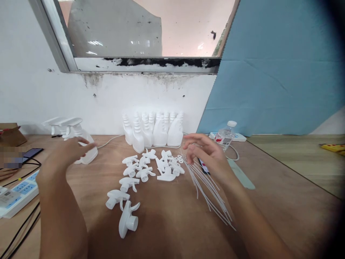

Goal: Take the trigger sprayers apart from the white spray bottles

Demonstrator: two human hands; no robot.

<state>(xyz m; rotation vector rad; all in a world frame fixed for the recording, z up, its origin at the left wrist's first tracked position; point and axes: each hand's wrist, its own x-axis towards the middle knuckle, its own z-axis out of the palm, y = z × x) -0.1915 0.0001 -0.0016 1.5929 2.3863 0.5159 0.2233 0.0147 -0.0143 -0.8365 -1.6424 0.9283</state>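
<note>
Saw printing on a red-and-white label (225, 141) around a clear bottle (228, 133) at the back right; could not read the words, too small. Noticed a pale sticker (9, 198) on the left power strip (28, 187), also too small to read. Found a phone (33, 154) behind that strip, partly blurred over, with a brown box (12, 135) farther back. Saw white spray heads (125, 221) scattered across the middle of the wooden table (167, 223), in front of white bottles (159, 131) crowded upright by the wall (107, 100). Saw thin white tubes (223, 207) fanned out at the right, beside small white rings (180, 158). Found the right hand (206, 149) above the tubes' far ends, fingers loosely curved and apart, partly hiding a second phone (204, 166). Found the left hand (71, 149) in front of assembled spray bottles (91, 154), covering part of them, fingers bent and slightly spread; could not tell whether touching. Noted a blue cloth (269, 64) hanging at the right, beside a stained window (148, 32).
</note>
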